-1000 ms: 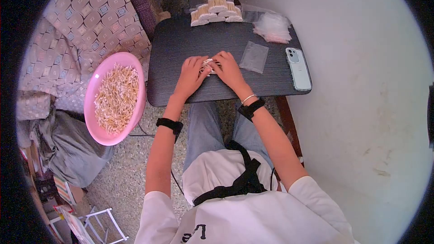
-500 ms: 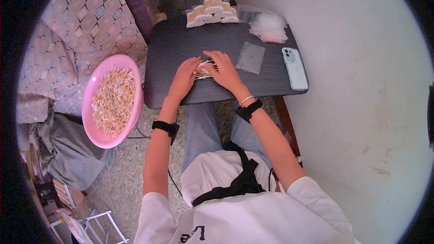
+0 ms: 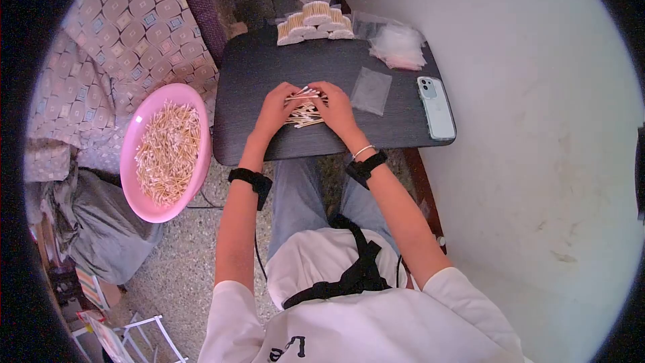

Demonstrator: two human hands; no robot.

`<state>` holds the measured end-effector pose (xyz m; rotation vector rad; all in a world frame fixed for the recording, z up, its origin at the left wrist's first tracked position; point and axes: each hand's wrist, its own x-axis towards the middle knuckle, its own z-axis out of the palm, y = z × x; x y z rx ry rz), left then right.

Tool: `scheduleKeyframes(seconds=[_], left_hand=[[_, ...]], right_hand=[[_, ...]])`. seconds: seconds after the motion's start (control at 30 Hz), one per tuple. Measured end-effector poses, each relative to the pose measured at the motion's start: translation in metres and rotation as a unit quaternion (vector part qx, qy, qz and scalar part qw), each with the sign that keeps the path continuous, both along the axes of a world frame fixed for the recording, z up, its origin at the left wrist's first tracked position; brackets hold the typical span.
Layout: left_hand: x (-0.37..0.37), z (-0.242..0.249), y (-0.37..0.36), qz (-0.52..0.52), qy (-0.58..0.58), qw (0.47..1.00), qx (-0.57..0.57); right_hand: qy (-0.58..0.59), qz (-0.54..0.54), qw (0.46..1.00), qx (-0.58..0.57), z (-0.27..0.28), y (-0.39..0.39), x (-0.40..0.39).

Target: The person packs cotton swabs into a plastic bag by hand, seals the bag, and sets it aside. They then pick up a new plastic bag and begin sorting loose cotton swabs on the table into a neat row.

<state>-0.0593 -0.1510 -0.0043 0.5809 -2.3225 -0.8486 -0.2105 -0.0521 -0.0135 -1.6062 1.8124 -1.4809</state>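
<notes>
Two hands | left hand [image 3: 274, 109] and right hand [image 3: 336, 109] pinching cotton swabs [image 3: 302, 109] | swab middles hidden by fingers

Both forearms stretched toward upper centre of frame; left hand [image 3: 274, 109] and right hand [image 3: 336, 107] cupped close together, fingers curled.
</notes>
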Motion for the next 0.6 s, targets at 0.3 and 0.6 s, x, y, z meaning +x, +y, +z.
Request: scheduleKeyframes(seconds=[0.3,0.6], left_hand=[[-0.014,-0.002,0.007,0.071,0.070,0.995,-0.007],[-0.014,-0.008,0.004,0.104,0.016,0.983,-0.150]], right_hand=[[0.117,0.034,0.991,-0.051,0.011,0.006,0.003],[0.145,0.011,0.989,-0.036,0.000,-0.001,0.002]])
